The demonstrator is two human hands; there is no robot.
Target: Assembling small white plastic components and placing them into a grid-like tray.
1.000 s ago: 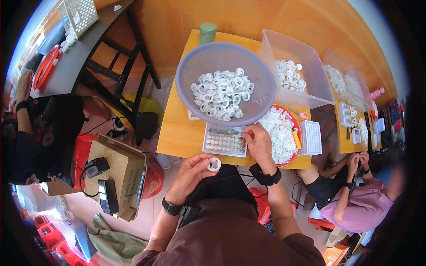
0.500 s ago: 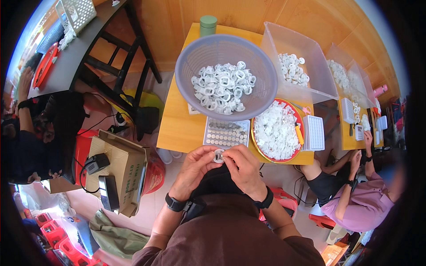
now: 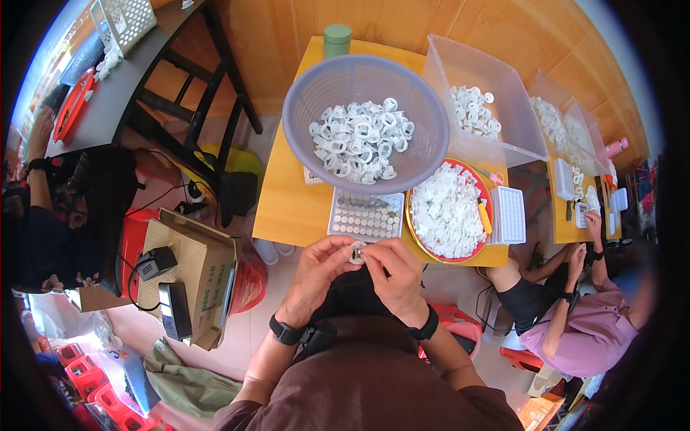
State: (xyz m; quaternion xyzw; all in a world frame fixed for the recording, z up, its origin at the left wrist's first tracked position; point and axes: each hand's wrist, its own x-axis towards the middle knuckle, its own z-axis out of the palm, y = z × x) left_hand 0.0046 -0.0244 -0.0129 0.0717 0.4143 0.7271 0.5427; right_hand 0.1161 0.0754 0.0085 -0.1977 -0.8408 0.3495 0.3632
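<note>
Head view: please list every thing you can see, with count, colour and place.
basket: one, grey-lilac, back of yellow table, holds white ring parts
cup: one, green, behind basket
yellow table: one, before the person
cell tray: one, white, near table edge
round tray: one, red rim, right of cell tray, full of white parts
clear bin: one, right of basket
cardboard box: one, brown, on floor at left
co-worker: one, pink top, at right
small part: one, whitish, between both hands
left hand: pinches small part
right hand: pinches small part
</note>
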